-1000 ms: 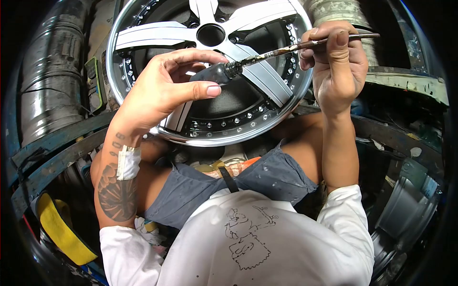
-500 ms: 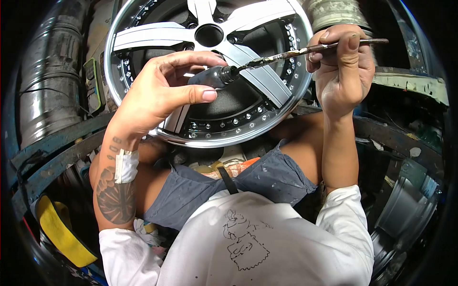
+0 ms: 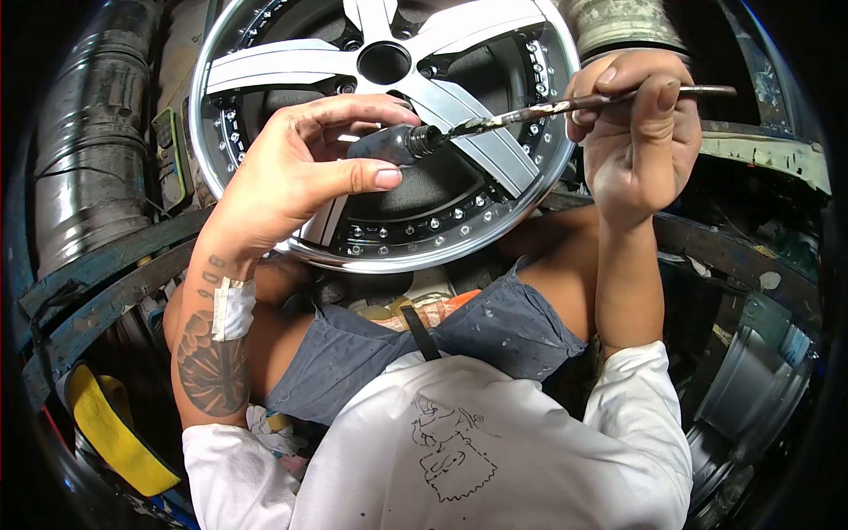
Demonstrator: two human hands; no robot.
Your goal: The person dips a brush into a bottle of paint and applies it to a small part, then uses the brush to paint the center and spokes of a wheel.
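Support: lap in grey shorts (image 3: 495, 327), centre of view. Wheel rim (image 3: 265, 66) at 12 o'clock, lower lip resting on thighs, face tilted toward camera. Crumpled orange-and-white rags (image 3: 433, 309) wedged between thighs, just below rim. Blue-painted frame bars (image 3: 97, 291) at 9 o'clock, reaching toward rim's left edge. Chrome barrel (image 3: 79, 150) above them at 10. Yellow pad (image 3: 110, 433) at 7. Second rim (image 3: 751, 389) at 4, below dark bar (image 3: 733, 256). Floor itself hidden.
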